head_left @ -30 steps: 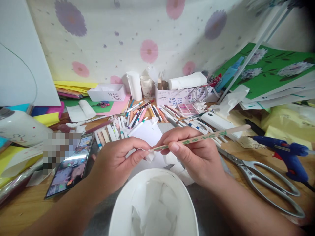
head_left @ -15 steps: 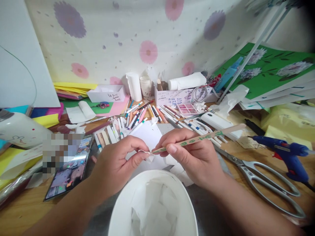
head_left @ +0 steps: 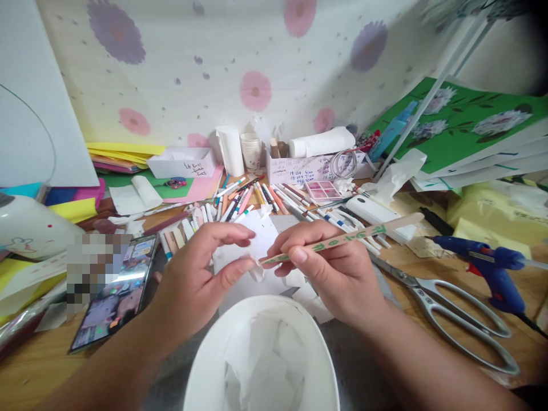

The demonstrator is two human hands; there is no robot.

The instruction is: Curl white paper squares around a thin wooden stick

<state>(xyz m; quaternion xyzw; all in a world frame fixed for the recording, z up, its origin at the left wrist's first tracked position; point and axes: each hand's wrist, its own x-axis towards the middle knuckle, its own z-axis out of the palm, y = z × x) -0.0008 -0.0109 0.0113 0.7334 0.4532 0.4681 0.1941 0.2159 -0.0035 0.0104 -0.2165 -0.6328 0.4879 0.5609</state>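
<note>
My right hand (head_left: 331, 271) pinches a flat wooden craft stick (head_left: 342, 240) with green lettering, slanting up to the right. At the stick's left tip is a small crumpled scrap of white tissue paper (head_left: 257, 270). My left hand (head_left: 209, 262) has its thumb and forefinger apart; the thumb tip touches the scrap beside the stick's tip. Its other fingers are mostly hidden. Just below both hands stands a white oval container (head_left: 197, 371) with crumpled white paper (head_left: 274, 359) inside. White paper sheets (head_left: 259, 228) lie behind the hands.
Large scissors (head_left: 445, 308) and a blue glue gun (head_left: 483, 262) with a cable lie on the right. A phone (head_left: 115, 297) lies at the left. Many markers (head_left: 240, 202) spread across the back, before a white box (head_left: 295, 171) and paper cups (head_left: 250, 149).
My left forefinger has lifted away from the thumb, where they pinched the scrap before. The scrap stays at the stick's tip. The view has shifted slightly.
</note>
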